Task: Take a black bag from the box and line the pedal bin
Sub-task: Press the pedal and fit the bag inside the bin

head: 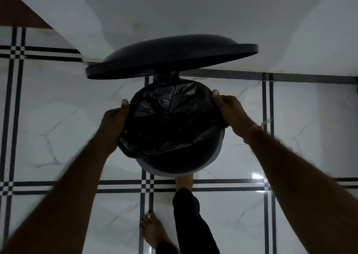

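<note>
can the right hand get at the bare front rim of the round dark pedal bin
Probably yes: the right hand grips the crinkled black plastic bag beside that rim, nothing lies between, and the raised black lid stands at the far side.

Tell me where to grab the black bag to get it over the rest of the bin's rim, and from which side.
Grip the black bag by its slack hem sagging at the near-left, coming from the near side. The pedal bin shows bare rim there, while the raised lid blocks the far side. The left hand and right hand now hold its side edges.
</note>
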The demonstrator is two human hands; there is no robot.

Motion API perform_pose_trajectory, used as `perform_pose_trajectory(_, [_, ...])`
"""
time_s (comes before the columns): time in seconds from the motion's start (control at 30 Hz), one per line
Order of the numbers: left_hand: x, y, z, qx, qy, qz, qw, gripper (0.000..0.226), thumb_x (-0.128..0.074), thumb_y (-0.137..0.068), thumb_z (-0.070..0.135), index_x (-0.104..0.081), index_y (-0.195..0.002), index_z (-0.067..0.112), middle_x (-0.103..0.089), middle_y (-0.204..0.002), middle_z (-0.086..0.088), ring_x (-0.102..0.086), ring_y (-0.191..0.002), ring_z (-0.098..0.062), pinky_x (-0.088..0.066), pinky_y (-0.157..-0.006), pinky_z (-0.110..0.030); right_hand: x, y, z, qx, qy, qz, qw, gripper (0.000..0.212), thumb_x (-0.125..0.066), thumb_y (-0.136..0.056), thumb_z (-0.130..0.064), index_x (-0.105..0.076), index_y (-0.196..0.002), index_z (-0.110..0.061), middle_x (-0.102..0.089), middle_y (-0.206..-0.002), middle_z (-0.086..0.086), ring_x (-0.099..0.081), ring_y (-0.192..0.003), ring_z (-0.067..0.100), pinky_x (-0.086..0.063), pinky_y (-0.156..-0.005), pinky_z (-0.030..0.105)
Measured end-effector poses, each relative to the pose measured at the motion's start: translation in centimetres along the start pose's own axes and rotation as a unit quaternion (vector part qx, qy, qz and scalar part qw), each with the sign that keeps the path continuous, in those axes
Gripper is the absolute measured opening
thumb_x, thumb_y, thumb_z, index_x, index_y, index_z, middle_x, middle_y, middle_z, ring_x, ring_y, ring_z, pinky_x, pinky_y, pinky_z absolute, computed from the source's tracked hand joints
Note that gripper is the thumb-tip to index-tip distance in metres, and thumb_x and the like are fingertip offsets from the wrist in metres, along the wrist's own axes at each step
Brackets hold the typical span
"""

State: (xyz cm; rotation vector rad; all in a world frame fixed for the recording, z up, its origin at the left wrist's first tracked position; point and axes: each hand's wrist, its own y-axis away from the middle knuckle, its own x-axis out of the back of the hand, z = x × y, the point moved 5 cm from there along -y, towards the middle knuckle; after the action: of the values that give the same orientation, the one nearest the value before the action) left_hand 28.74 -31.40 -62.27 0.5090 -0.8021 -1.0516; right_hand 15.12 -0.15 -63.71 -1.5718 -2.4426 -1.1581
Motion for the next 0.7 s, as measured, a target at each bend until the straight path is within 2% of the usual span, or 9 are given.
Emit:
perform_pose_trajectory(0.07, [0.2, 1.4, -1.7, -0.011, 0.093, -0.002, 0.996, 0.047, -0.051, -0.105, 0.046, -0.061, -0.071, 0.015, -0.062, -0.069, -0.003, -0.061, -0.061, -0.014, -0.049, -0.063, -0.026, 0.5, 1.0, 0.3, 0.008, -0.04, 0.023, 0.999, 0.051, -0.055, -0.099, -0.054, -0.078, -0.093, -0.008, -0.075, -0.087, 0.003, -0.072, -0.09, 0.021, -0.058, -0.08, 0.035])
perform_pose_trajectory(0.13, [0.4, 2.3, -3.4, -0.007, 0.171, 0.008, 0.985, 0.029, -0.057, -0.104, 0.038, -0.076, -0.092, 0.02, -0.078, -0.088, 0.0, -0.075, -0.081, -0.012, -0.059, -0.07, -0.025, 0.8, 2.1, 1.2, 0.01, -0.089, 0.019, 0.996, 0.037, -0.061, -0.099, -0.04, -0.078, -0.105, -0.008, -0.078, -0.099, 0.011, -0.075, -0.098, 0.026, -0.061, -0.087, 0.041])
perform_pose_trajectory(0.27, [-1.0, 4.2, -6.7, 0.043, 0.281, -0.024, 0.959, 0.039, -0.058, -0.099, 0.036, -0.069, -0.13, 0.014, -0.076, -0.119, -0.007, -0.076, -0.104, -0.018, -0.063, -0.075, -0.028, 0.8, 4.9, 3.9, -0.013, -0.173, 0.025, 0.984, 0.031, -0.064, -0.1, -0.025, -0.072, -0.121, -0.004, -0.076, -0.113, 0.017, -0.072, -0.109, 0.034, -0.06, -0.092, 0.046])
perform_pose_trajectory(0.37, [-2.1, 5.3, -9.1, 0.071, 0.376, -0.052, 0.922, 0.044, -0.05, -0.104, 0.035, -0.059, -0.143, 0.015, -0.069, -0.136, -0.008, -0.069, -0.121, -0.023, -0.063, -0.087, -0.038, 0.1, 7.2, 5.8, -0.037, -0.245, 0.021, 0.969, 0.033, -0.059, -0.102, -0.017, -0.066, -0.13, -0.001, -0.073, -0.118, 0.021, -0.07, -0.111, 0.041, -0.059, -0.089, 0.05])
perform_pose_trajectory(0.47, [-2.9, 6.3, -10.6, 0.101, 0.445, -0.038, 0.889, 0.039, -0.045, -0.108, 0.028, -0.057, -0.143, 0.014, -0.068, -0.137, -0.009, -0.067, -0.124, -0.025, -0.063, -0.086, -0.035, -0.9, 9.1, 7.2, -0.064, -0.305, 0.025, 0.95, 0.036, -0.059, -0.102, -0.015, -0.061, -0.135, -0.003, -0.069, -0.127, 0.021, -0.068, -0.117, 0.035, -0.057, -0.095, 0.047])
perform_pose_trajectory(0.53, [-3.8, 7.4, -11.6, 0.136, 0.469, -0.031, 0.872, 0.034, -0.044, -0.109, 0.028, -0.065, -0.129, 0.011, -0.075, -0.124, -0.008, -0.072, -0.113, -0.021, -0.063, -0.078, -0.03, -1.5, 10.2, 8.0, -0.107, -0.322, 0.071, 0.938, 0.033, -0.062, -0.1, -0.015, -0.064, -0.128, 0.002, -0.073, -0.117, 0.02, -0.073, -0.104, 0.03, -0.061, -0.086, 0.037])
perform_pose_trajectory(0.57, [-4.2, 8.1, -11.9, 0.15, 0.473, -0.035, 0.867, 0.032, -0.043, -0.109, 0.029, -0.068, -0.121, 0.013, -0.078, -0.115, -0.006, -0.075, -0.106, -0.019, -0.063, -0.074, -0.028, -1.8, 10.8, 8.2, -0.128, -0.318, 0.092, 0.935, 0.03, -0.063, -0.099, -0.017, -0.066, -0.119, 0.005, -0.075, -0.104, 0.017, -0.073, -0.089, 0.025, -0.061, -0.074, 0.028])
perform_pose_trajectory(0.63, [-5.0, 9.1, -12.3, 0.165, 0.465, -0.042, 0.869, 0.032, -0.042, -0.108, 0.036, -0.069, -0.114, 0.018, -0.08, -0.105, -0.001, -0.074, -0.101, -0.016, -0.063, -0.076, -0.028, -2.4, 11.9, 8.7, -0.166, -0.301, 0.116, 0.932, 0.026, -0.064, -0.099, -0.023, -0.067, -0.098, 0.002, -0.062, -0.076, 0.007, -0.053, -0.061, 0.015, -0.043, -0.048, 0.017])
perform_pose_trajectory(0.7, [-5.2, 9.8, -12.5, 0.177, 0.457, -0.03, 0.871, 0.035, -0.042, -0.106, 0.044, -0.068, -0.113, 0.021, -0.079, -0.104, 0.002, -0.071, -0.099, -0.014, -0.057, -0.087, -0.03, -2.9, 12.7, 9.1, -0.204, -0.318, 0.111, 0.919, 0.026, -0.063, -0.1, -0.033, -0.064, -0.088, -0.009, -0.053, -0.067, -0.002, -0.037, -0.055, 0.009, -0.026, -0.042, 0.017])
